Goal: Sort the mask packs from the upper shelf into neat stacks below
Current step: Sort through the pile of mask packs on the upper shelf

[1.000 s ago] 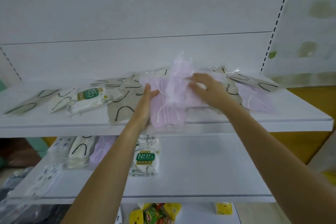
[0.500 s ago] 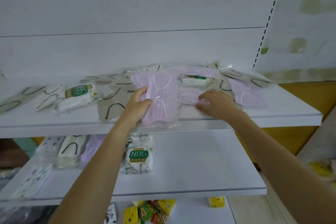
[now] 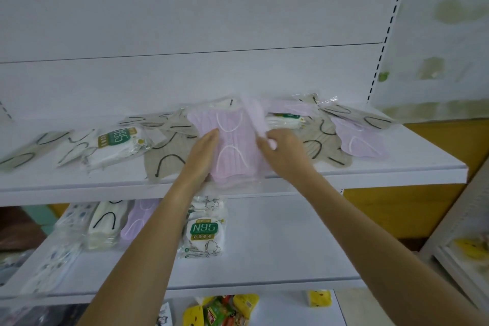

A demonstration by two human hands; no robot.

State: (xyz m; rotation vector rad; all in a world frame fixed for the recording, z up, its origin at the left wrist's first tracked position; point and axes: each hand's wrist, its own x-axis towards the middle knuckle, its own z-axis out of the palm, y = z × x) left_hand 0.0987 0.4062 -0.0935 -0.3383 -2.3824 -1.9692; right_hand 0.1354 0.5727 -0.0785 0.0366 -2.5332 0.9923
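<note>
I count three N95 packs [image 3: 119, 140] by their labels: two on the upper shelf [image 3: 412, 156], one on the lower shelf [image 3: 277, 246]. The lilac mask packs [image 3: 232, 151] come to at least five, four above and one below. The beige packs [image 3: 164, 164] with black ear loops overlap too much for a sure count; at least four show.

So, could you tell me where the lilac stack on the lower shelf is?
In the head view the lilac stack lies left of centre on the lower shelf, beside the cream black-looped stack, and the left forearm separates it from the N95 pack.
</note>
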